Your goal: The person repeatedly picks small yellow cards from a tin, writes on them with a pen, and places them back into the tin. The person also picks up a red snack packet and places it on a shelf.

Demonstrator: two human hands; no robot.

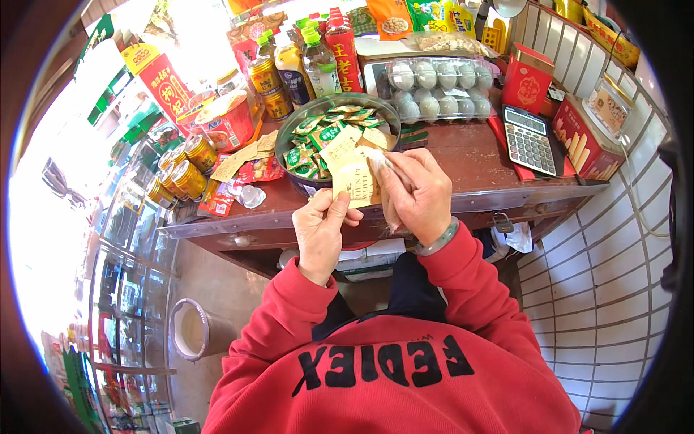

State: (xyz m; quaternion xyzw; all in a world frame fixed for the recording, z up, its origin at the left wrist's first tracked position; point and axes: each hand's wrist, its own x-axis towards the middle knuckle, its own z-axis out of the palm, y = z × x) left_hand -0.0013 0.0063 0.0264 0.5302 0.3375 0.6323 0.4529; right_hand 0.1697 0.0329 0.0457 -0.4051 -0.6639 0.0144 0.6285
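Note:
My left hand [321,230] pinches the lower left corner of a yellow paper packet [355,183] that bears printing. A pale, crumpled cloth [391,212] is held in my right hand [420,190], against the packet's right side. Both hands are over the front edge of a worn red-brown wooden desk [461,152]. Just beyond them stands a round tin [304,185], partly hidden by the packet. Inside it lie several green-and-white sachets [328,134] and more yellow packets [342,144]. My right fingers hide part of the cloth.
Left of the tin are loose yellow packets [236,163], gold cans [188,179] and an instant noodle cup [226,120]. Drink bottles [321,68] and a clear egg carton [447,92] stand behind. A calculator [528,142] lies right. A bucket [216,328] is on the floor.

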